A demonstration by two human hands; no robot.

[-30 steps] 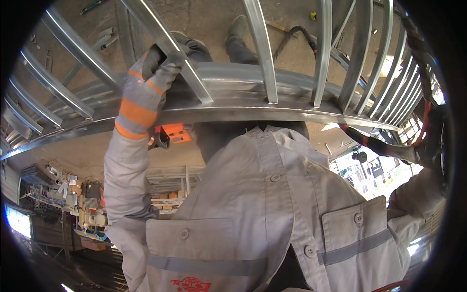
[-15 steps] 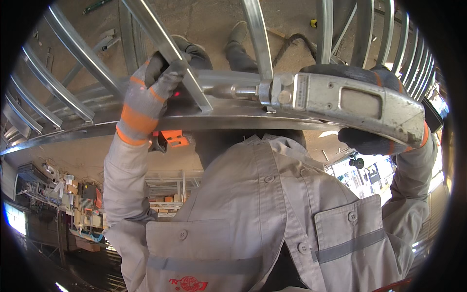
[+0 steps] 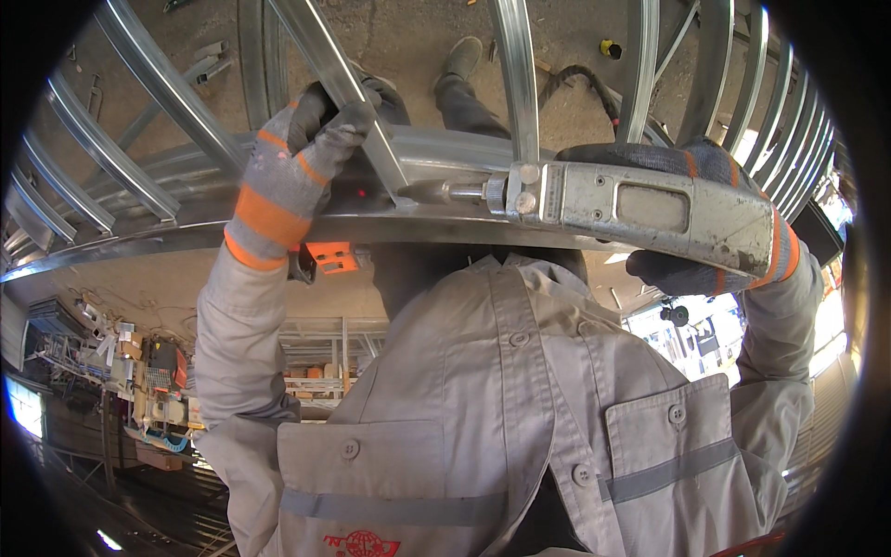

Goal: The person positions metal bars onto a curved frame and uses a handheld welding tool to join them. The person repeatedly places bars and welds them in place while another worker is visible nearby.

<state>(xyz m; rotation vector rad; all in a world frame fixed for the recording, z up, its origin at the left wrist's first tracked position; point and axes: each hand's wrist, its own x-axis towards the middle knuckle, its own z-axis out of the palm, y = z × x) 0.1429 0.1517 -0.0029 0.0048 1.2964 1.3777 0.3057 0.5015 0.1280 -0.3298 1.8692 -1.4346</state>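
My left hand [image 3: 290,172], in a grey glove with orange bands, is closed round an upright metal stud [image 3: 325,56] near its lower end. That end rests against a long metal track [image 3: 455,227] running across in front of my body. My right hand [image 3: 687,158], gloved alike, is wrapped round a worn silver handheld power tool [image 3: 640,200] with a tapered metal nose. The nose tip [image 3: 422,192] is at the foot of the stud, touching it or very close. A small red light dot shows on the track between my left hand and the stud. The right palm is hidden behind the tool.
More metal studs [image 3: 520,74] stand in a row to both sides. A black hose [image 3: 575,79] and a yellow tape-measure-like object [image 3: 610,48] lie on the floor beyond. An orange item [image 3: 332,257] is below the track. Cluttered shelving [image 3: 148,362] stands at left.
The tool has moved left in my right hand, bringing its nose to the foot of the stud. My left hand keeps its hold on the stud; the view has shifted slightly.
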